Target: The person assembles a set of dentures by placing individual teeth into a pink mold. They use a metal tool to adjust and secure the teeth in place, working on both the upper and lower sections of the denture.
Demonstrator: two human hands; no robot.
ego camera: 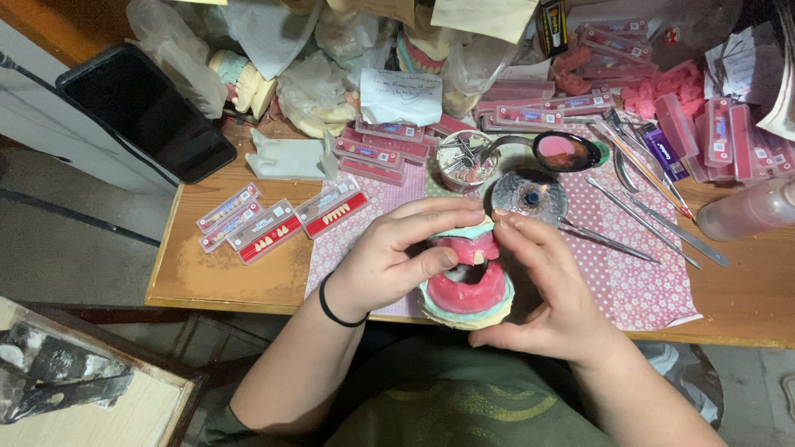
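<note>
Both hands grasping a pink wax denture model (466,291) just over the near bench (224,273) edge: left hand (389,261) pinching what looks like a small tooth at its front rim, right hand (542,290) cupping underneath. Best kept steady, pressing lightly, clear of the metal tools (638,219) beyond.

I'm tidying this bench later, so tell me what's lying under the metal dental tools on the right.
The metal dental tools lie on a pink dotted cloth, which covers the wooden table. Whatever lies beneath the cloth is hidden.
</note>
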